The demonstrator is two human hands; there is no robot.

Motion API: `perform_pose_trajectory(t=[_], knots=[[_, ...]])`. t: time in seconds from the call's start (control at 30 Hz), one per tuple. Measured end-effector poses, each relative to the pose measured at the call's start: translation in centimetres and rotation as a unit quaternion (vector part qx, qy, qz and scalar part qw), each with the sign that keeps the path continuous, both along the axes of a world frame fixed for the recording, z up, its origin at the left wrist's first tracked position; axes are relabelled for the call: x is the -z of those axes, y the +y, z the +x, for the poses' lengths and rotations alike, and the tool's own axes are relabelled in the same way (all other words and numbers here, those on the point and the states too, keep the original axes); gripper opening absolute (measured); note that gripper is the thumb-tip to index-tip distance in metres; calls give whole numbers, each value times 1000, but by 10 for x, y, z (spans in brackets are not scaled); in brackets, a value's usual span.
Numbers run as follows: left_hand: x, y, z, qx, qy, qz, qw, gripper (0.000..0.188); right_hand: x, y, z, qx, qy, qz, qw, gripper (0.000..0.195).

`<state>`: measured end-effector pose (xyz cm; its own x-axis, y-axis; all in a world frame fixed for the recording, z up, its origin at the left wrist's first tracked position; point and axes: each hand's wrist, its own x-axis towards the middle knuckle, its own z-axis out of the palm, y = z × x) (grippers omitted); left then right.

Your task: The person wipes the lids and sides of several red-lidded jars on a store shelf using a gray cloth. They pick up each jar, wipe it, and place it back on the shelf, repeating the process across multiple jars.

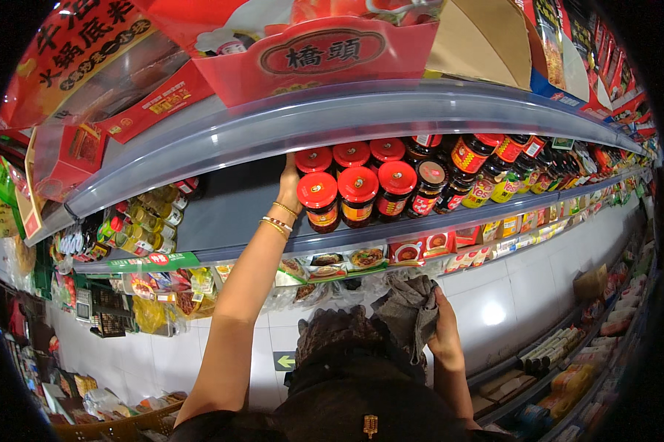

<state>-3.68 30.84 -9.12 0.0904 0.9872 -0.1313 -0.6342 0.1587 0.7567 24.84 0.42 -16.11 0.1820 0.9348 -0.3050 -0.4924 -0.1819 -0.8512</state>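
My left hand (290, 185) reaches onto a dark shelf (227, 196) and lies against the left side of the red-lidded glass jars (317, 190), its fingertips hidden behind them and under the shelf above. Whether it grips a jar cannot be told. Bracelets circle that wrist. Several such jars stand upright in rows, with darker jars (427, 188) beside them on the right. Lower down, near my body, my right hand (442, 326) holds a crumpled grey cloth (409, 309) away from the shelf.
A clear-fronted upper shelf (332, 113) overhangs the jars and carries red cartons (321, 55). Small glass jars (155, 218) lie at the left of the jar shelf. Packets (367, 258) line a lower shelf. Crates (108, 309) stand at left; another stocked shelf (508, 381) is behind at right.
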Motion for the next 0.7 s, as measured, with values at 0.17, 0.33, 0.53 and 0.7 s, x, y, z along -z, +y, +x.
perform_pose_trajectory(t=[0.17,0.33,0.53,0.7], knots=[[-6,-11,-1,4,1,44,999,70,0,2,3,-85,-1,71,994,56],[36,11,-85,-352,254,164,886,53,-57,9,-9,-114,50,90,988,47],[41,15,-232,-611,374,90,692,68,-68,24,-11,-103,170,37,979,46],[45,16,-218,-609,476,29,634,78,-74,23,-21,-99,149,21,984,46]])
